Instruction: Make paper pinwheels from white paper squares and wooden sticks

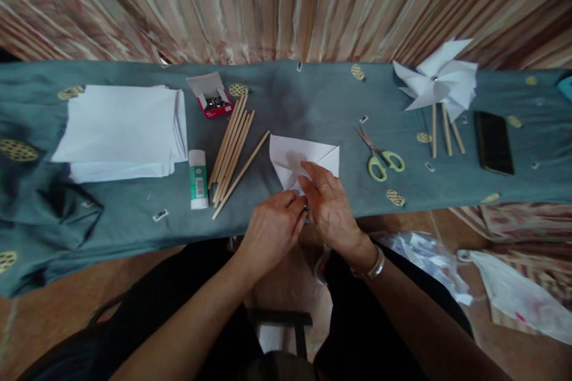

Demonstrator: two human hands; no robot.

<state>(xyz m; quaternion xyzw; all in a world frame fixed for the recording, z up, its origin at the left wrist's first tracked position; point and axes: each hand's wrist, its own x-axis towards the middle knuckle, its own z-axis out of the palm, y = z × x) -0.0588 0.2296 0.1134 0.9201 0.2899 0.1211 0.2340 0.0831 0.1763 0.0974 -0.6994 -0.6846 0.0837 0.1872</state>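
both hands right in on the folded paper (305,149)!
it's at the table's (313,95) near edge, between the wooden sticks (232,149) and the scissors (379,158); the left hand (276,217) curls its fingers at the near corner, the right hand (330,205) reaches its fingers over the sheet, and whether either one is gripping, i can't tell, the contact's hidden.
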